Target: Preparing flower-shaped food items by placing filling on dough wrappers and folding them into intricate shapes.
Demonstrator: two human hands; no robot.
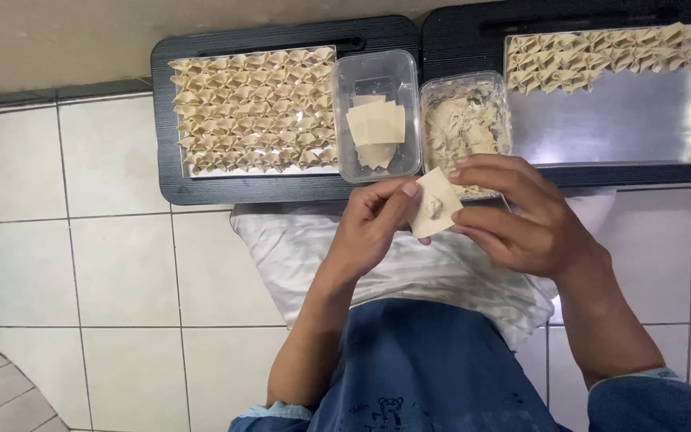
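Both hands meet at the frame's centre: the left hand (373, 228) and right hand (513, 212) have their fingers clamped on a square dumpling wrapper (435, 204) with filling, just below the filling tub (464, 120) and wrapper tub (376, 112).

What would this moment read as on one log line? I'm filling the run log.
left hand: holds wrapper | right hand: holds wrapper | filling tub: behind | left tray: full
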